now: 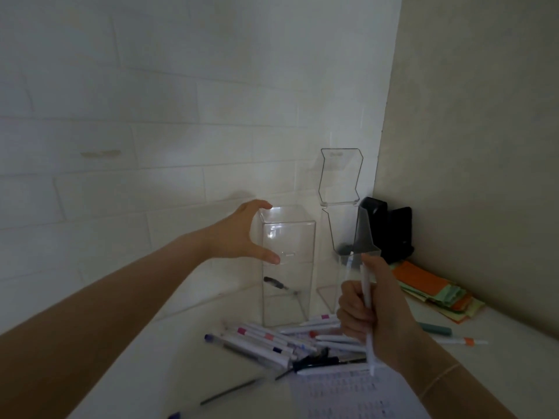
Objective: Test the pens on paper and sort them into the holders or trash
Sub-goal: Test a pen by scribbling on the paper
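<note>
Care was due: right hand (367,309) gripped a white pen (366,309); left hand (242,234), fingers spread, should steady the clear holder (287,267) at the desk's back edge.

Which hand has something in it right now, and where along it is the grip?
The right hand grips a white pen around the middle of its barrel, both ends sticking out. The left hand holds nothing; its spread fingers reach around the clear holder.

Two holders (287,264) (340,237) stand side by side behind the pens (290,340) (paper (348,394) lies nearest)
</note>
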`<state>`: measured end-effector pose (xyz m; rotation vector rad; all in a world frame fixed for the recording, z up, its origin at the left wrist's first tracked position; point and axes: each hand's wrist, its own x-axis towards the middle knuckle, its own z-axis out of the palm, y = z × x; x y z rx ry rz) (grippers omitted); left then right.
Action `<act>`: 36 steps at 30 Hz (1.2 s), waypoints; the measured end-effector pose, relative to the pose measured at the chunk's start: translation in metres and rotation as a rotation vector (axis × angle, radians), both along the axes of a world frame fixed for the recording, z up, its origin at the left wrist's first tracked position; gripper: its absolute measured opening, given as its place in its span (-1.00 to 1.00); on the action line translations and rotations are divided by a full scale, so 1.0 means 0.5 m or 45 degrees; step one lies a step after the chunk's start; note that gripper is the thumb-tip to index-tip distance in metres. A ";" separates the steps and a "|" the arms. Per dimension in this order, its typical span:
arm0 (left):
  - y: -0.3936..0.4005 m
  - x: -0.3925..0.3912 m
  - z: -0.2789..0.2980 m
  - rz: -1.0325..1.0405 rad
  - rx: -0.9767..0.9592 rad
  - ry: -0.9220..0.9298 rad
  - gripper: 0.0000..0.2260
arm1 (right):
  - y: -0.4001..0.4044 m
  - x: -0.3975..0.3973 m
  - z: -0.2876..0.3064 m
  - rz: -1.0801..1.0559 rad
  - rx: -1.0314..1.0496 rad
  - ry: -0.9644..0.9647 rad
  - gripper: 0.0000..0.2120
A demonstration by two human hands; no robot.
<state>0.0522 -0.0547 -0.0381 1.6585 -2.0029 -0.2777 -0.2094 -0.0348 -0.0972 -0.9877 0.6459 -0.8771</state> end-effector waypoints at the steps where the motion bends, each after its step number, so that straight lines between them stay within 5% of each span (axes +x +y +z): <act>1: -0.008 0.000 -0.002 -0.002 0.000 0.032 -0.09 | -0.002 0.003 -0.003 -0.025 0.010 -0.016 -0.38; 4: -0.026 0.002 0.006 -0.019 0.029 0.051 -0.15 | -0.007 0.010 -0.011 -0.080 -0.049 0.050 -0.42; 8: -0.033 0.008 0.058 -0.029 0.180 0.192 -0.22 | -0.001 0.043 -0.008 -0.210 -0.310 0.443 -0.45; 12: -0.048 0.008 0.121 -0.002 0.447 0.641 -0.45 | -0.017 0.071 -0.023 -0.374 -0.999 1.000 -0.72; 15: -0.068 0.007 0.142 0.084 0.562 0.891 -0.42 | -0.034 0.092 -0.020 -0.283 -1.401 1.383 -0.50; 19: -0.092 -0.005 0.152 0.251 0.656 1.119 -0.27 | -0.046 0.115 -0.001 -0.276 -1.532 1.726 -0.63; 23: -0.104 -0.019 0.143 0.396 0.634 1.239 -0.17 | -0.048 0.113 0.003 -0.242 -1.578 1.792 -0.88; 36: -0.129 -0.069 0.059 0.622 0.203 1.326 -0.50 | -0.055 0.079 0.007 -0.324 -1.513 1.673 -0.82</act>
